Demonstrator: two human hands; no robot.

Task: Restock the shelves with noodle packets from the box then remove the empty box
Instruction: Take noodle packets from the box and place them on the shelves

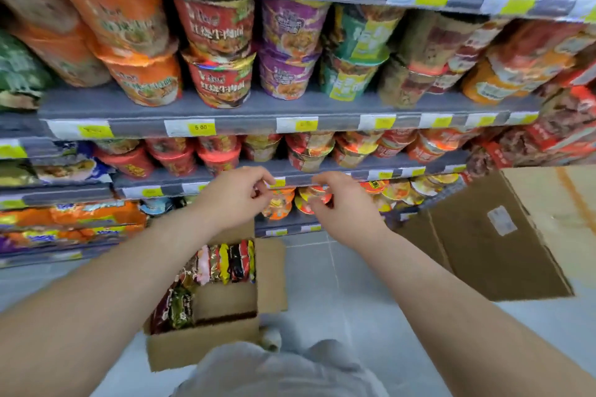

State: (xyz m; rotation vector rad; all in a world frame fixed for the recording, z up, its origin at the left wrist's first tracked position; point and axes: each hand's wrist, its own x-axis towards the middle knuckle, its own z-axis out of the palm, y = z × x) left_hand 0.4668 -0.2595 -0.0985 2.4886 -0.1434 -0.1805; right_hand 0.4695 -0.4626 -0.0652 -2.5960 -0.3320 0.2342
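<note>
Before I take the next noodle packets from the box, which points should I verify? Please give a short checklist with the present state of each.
1. Box open: ok; the box on the floor has its flaps open.
2. Packets left inside: ok; noodle packets stand along its far and left walls.
3. Hands free: cannot tell; the left hand and right hand are at a shelf edge, fingers curled, perhaps pinching something.
4. Room on the left packet shelves: cannot tell; blurred, they look full.
5. Box ready for removal: not ok; not yet empty.
</note>
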